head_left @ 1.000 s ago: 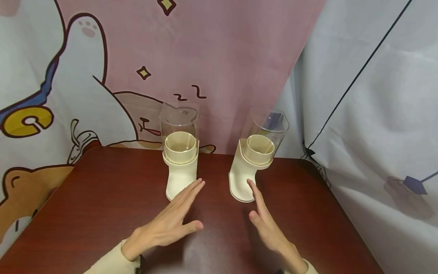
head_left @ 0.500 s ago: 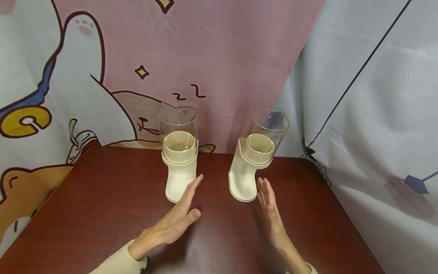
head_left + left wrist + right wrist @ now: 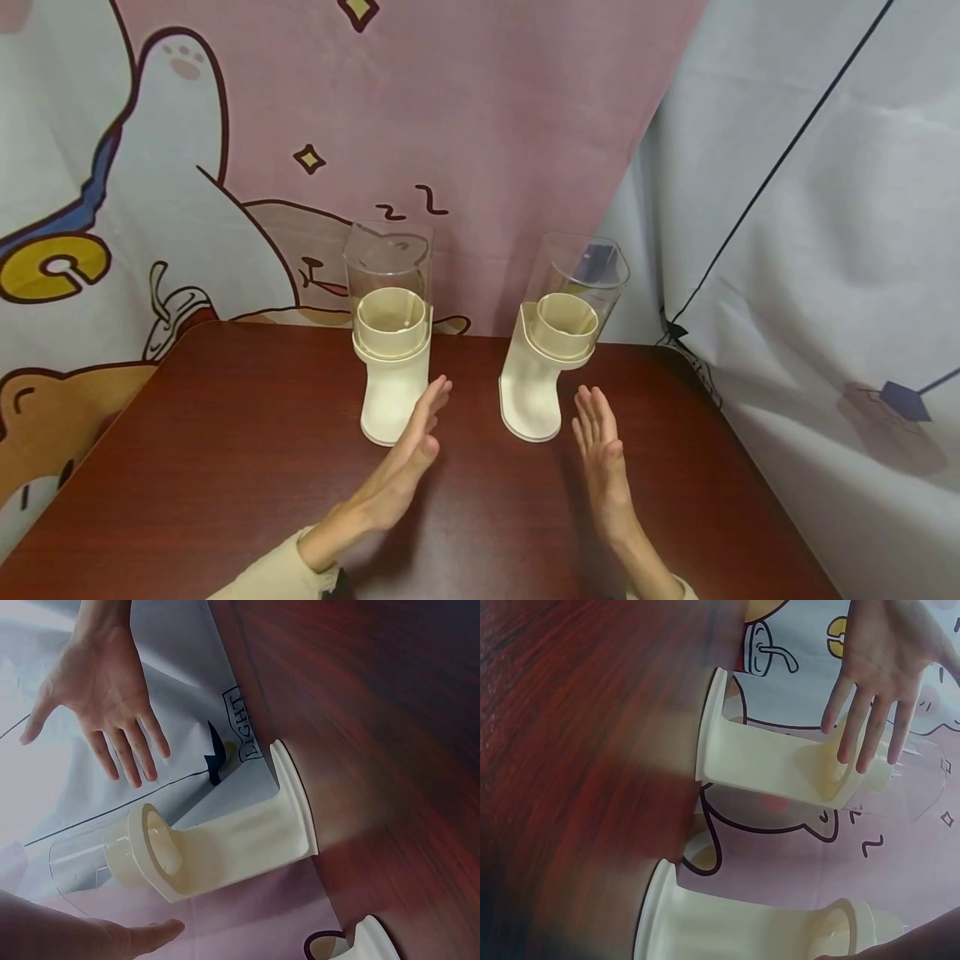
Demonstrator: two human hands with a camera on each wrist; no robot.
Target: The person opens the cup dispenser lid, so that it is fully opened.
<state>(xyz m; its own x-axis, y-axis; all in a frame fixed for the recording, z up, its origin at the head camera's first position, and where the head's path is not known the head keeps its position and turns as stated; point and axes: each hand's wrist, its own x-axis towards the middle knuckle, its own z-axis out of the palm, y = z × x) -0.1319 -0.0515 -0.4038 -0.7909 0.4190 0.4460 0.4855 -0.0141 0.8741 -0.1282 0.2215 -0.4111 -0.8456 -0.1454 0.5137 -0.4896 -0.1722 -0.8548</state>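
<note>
Running back to a pink cartoon-print cloth point(image 3: 487, 108), the dark red surface point(image 3: 225, 467) in my head view carries a left cream stand point(image 3: 390, 350) and a right cream stand point(image 3: 534, 375), both upright; white cloth point(image 3: 772, 208) hangs at the right. Compared with a second ago, I have the left hand point(image 3: 397, 479) and right hand point(image 3: 606, 475) turned more palm to palm, the right one now clear of its stand's base; the stands have stayed put. Both hands hold nothing, fingers straight. Left fingertips overlap the left base's edge, so I can't tell contact. The clear tubes point(image 3: 387, 267) are faint, and each wrist view crops one stand.
</note>
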